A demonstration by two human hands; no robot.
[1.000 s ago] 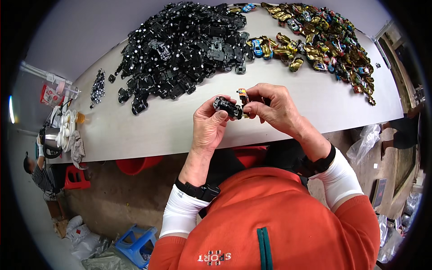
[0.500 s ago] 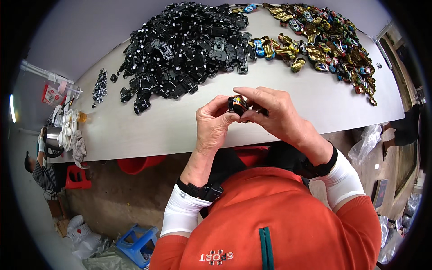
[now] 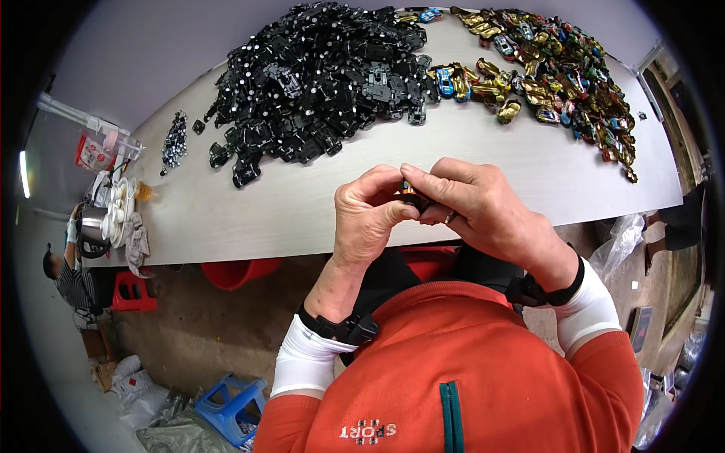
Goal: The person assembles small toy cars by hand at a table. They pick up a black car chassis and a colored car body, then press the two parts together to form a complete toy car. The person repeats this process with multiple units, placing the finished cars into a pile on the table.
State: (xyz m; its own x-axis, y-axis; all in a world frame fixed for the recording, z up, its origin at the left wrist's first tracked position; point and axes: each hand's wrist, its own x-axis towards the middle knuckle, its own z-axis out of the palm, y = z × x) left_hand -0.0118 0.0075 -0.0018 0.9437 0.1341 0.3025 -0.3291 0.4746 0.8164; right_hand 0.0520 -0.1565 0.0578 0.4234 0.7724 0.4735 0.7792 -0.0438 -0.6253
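Between both hands, just above the table's near edge, is a small toy car (image 3: 410,195), dark with orange and yellow marks. My left hand (image 3: 370,215) pinches its left side with thumb and fingers. The thumb and fingers of my right hand (image 3: 472,195) close on it from the right and cover most of it. Beyond my hands a big heap of black toy car chassis (image 3: 317,83) spreads over the table (image 3: 257,219). Farther right lies a pile of shiny gold and coloured toy car bodies (image 3: 559,83), with a blue car body (image 3: 444,83) at its left.
A small pile of tiny silver and black parts (image 3: 174,143) lies on the left. A kettle (image 3: 92,230) and white cups (image 3: 115,219) stand at the left end, near another person (image 3: 72,283). Below are a red basin (image 3: 238,273) and a blue stool (image 3: 230,408).
Both hands have shifted slightly down and right with the toy car. My right fingers have closed in over it, so less of it shows. The whole view has also shifted a little.
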